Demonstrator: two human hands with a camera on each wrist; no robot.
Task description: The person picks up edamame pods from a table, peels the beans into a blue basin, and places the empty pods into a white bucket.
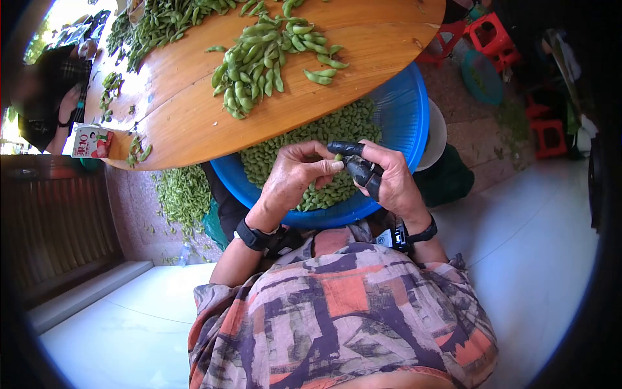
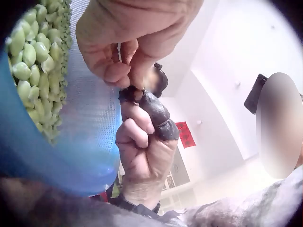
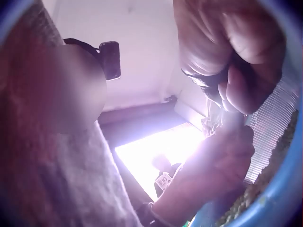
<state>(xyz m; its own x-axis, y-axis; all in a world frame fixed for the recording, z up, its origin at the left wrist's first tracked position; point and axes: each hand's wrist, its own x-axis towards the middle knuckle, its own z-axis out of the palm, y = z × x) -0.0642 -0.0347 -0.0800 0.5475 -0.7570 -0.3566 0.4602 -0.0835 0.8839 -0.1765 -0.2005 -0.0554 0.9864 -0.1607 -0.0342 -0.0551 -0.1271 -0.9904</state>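
Note:
Over the blue basin (image 1: pixel 418 110), the left hand (image 1: pixel 285 178) pinches a small green pod (image 1: pixel 338 157) between thumb and fingertips. Against the pod's other side, the right hand (image 1: pixel 394 181) pinches with black-covered thumb and finger. The basin holds many shelled green beans (image 1: pixel 278 152). In the left wrist view, the left hand (image 2: pixel 142 28) is above the right hand (image 2: pixel 144 151), fingertips meeting; the beans (image 2: pixel 35 71) show at the left. The right wrist view has the right hand (image 3: pixel 232 42) above the left hand (image 3: pixel 213 165); their fingers mostly hide the pod.
A wooden table (image 1: pixel 175 104) overhangs the basin, with a pile of pods (image 1: pixel 253 65) and a small carton (image 1: pixel 92 141) on it. Empty pods (image 1: pixel 181 198) lie on the floor at left. Red stools (image 1: pixel 492 40) stand at right. Another person's arm (image 1: pixel 65 113) is at the table's left end.

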